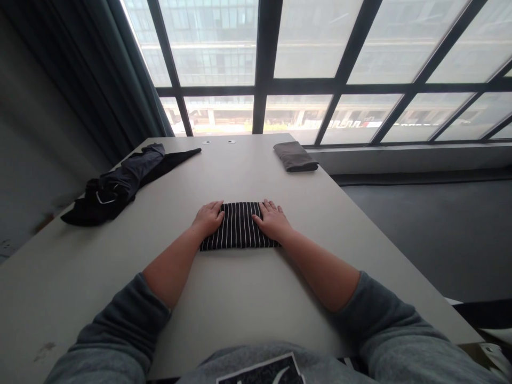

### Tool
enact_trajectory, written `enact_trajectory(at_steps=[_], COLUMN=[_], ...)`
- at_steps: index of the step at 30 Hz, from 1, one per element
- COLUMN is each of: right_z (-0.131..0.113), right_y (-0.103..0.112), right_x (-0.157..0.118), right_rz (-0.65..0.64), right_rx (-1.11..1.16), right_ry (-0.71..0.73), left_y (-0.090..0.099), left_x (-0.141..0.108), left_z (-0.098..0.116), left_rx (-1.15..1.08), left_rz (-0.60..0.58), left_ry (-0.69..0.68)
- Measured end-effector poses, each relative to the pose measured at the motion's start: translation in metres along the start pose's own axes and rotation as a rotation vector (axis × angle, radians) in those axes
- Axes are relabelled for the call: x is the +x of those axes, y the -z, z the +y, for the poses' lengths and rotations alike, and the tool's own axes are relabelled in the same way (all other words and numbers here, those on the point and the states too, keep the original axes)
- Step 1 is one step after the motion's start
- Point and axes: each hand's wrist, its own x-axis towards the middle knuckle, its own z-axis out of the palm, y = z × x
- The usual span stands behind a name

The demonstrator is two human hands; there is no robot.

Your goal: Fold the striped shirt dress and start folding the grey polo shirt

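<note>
A folded black cloth with thin white stripes (239,226) lies flat in the middle of the pale table (240,298). My left hand (208,217) rests palm down on its left end, fingers together and flat. My right hand (272,219) lies palm down on its right end in the same way. Neither hand grips the cloth; both press on top of it. Grey sleeves are pushed up on both forearms.
A heap of dark clothes (122,183) sprawls at the table's left edge. A folded grey cloth (295,156) sits at the far right corner. Two small round white marks (218,142) lie near the far edge. Large windows stand beyond; the floor drops off right.
</note>
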Motion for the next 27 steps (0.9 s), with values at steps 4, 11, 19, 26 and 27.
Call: enact_trajectory(at_steps=[4, 11, 19, 26, 27], right_z=[0.008, 0.021, 0.033, 0.034, 0.034], right_y=[0.002, 0.003, 0.004, 0.010, 0.009], right_x=[0.004, 0.009, 0.030, 0.033, 0.033], right_rz=[0.043, 0.156, 0.222, 0.257, 0.255], right_rx=[0.012, 0.032, 0.004, 0.010, 0.013], right_ry=[0.033, 0.136, 0.104, 0.130, 0.133], left_y=[0.008, 0.012, 0.019, 0.027, 0.028], left_x=[0.002, 0.006, 0.026, 0.024, 0.023], left_z=[-0.010, -0.017, -0.024, -0.021, -0.021], left_rx=[-0.024, -0.104, -0.108, -0.068, -0.057], left_rz=[0.055, 0.115, 0.041, 0.050, 0.054], left_ry=[-0.024, -0.022, -0.081, -0.032, -0.019])
